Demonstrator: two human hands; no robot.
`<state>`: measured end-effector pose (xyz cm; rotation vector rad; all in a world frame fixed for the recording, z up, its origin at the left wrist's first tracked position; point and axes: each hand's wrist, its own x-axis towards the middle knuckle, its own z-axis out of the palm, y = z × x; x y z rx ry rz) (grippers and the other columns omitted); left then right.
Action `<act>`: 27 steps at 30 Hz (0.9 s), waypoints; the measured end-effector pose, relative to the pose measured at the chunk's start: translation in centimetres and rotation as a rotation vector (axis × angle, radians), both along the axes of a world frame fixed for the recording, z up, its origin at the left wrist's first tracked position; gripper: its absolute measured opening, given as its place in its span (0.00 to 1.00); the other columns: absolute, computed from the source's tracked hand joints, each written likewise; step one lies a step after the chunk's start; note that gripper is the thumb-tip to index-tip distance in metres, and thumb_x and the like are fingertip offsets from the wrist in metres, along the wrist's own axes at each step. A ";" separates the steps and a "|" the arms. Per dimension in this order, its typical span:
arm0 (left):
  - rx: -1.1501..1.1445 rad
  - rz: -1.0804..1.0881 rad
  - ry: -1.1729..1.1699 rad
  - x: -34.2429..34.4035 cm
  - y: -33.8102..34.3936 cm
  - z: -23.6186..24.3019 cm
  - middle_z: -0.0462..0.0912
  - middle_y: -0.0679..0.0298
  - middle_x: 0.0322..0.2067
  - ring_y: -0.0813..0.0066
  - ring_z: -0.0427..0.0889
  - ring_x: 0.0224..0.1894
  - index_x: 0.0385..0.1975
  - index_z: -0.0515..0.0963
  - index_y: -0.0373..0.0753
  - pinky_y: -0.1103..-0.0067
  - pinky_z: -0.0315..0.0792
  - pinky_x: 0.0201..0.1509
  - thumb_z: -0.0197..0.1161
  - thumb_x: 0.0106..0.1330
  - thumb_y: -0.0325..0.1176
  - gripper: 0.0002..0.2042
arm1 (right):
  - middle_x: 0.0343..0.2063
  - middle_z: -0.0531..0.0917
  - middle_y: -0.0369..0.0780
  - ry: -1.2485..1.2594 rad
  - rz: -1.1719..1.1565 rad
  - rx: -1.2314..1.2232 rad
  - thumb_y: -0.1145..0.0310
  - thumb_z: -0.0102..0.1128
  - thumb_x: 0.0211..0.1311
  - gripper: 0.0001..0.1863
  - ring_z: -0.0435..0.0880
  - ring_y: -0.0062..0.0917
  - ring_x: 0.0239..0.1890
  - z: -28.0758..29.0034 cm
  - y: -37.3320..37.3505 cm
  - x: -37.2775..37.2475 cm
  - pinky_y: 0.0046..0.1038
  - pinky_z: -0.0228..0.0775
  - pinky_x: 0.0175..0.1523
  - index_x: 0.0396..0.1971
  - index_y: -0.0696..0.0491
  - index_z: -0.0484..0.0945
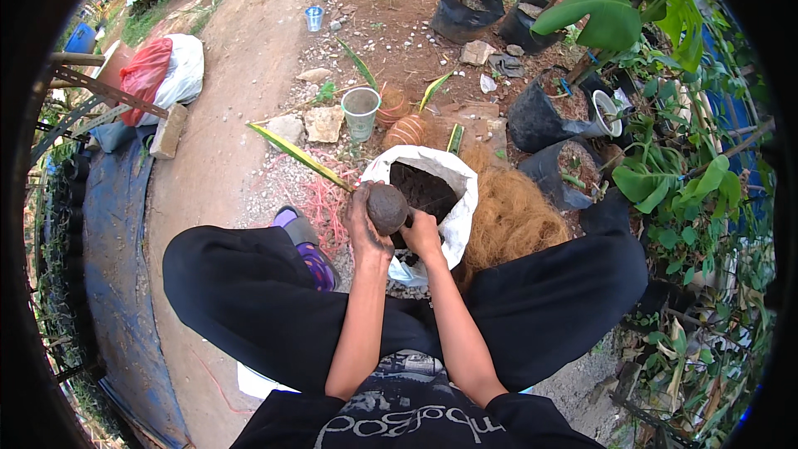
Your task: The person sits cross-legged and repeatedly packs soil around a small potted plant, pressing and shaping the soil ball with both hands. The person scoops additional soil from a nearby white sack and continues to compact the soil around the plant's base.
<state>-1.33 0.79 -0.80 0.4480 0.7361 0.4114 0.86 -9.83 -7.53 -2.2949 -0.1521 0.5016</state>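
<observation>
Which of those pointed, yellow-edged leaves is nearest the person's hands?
The leftmost yellow-edged leaf, slanting down to the left hand, which holds a dark ball. The other yellow-edged leaves are farther off, beyond the white sack.

A rounded ball of dark brown soil (387, 209) is held near the centre of the frame, its surface smoothed. A long, pointed leaf (301, 156), green with yellow edges, is slanted from beside it toward the upper left; its base is hidden. The ball is held over the left side of a white sack (468, 209), opened wide, where dark, loose soil (427, 189) is contained.
</observation>
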 end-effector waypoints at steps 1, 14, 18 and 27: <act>-0.013 0.013 0.007 0.0 0.0 -0.1 0.78 0.57 0.40 0.69 0.79 0.44 0.43 0.73 0.33 0.72 0.74 0.49 0.59 0.62 0.38 0.16 | 0.44 0.80 0.52 0.046 -0.034 0.137 0.76 0.61 0.49 0.17 0.81 0.49 0.43 0.4 -0.4 -0.2 0.38 0.73 0.50 0.43 0.57 0.80; -0.041 0.025 0.035 -0.3 -0.7 0.7 0.77 0.56 0.42 0.67 0.78 0.44 0.44 0.72 0.34 0.71 0.75 0.49 0.61 0.60 0.37 0.17 | 0.21 0.76 0.37 0.908 -0.894 1.494 0.62 0.67 0.56 0.12 0.76 0.24 0.22 2.2 -2.4 1.6 0.20 0.72 0.26 0.28 0.53 0.75; -0.076 0.027 -0.016 -0.5 -0.8 0.7 0.76 0.55 0.43 0.67 0.78 0.45 0.45 0.71 0.34 0.72 0.75 0.50 0.62 0.60 0.36 0.17 | 0.26 0.79 0.39 0.890 -0.870 1.567 0.67 0.66 0.56 0.09 0.80 0.26 0.28 2.6 -1.8 1.3 0.23 0.79 0.35 0.30 0.55 0.75; -0.031 0.046 0.007 -0.5 -0.6 0.2 0.77 0.56 0.43 0.68 0.77 0.47 0.46 0.71 0.34 0.70 0.72 0.53 0.61 0.60 0.37 0.18 | 0.30 0.77 0.35 0.858 -0.647 1.528 0.64 0.57 0.65 0.08 0.70 0.13 0.21 3.0 -2.8 2.1 0.09 0.59 0.14 0.36 0.53 0.75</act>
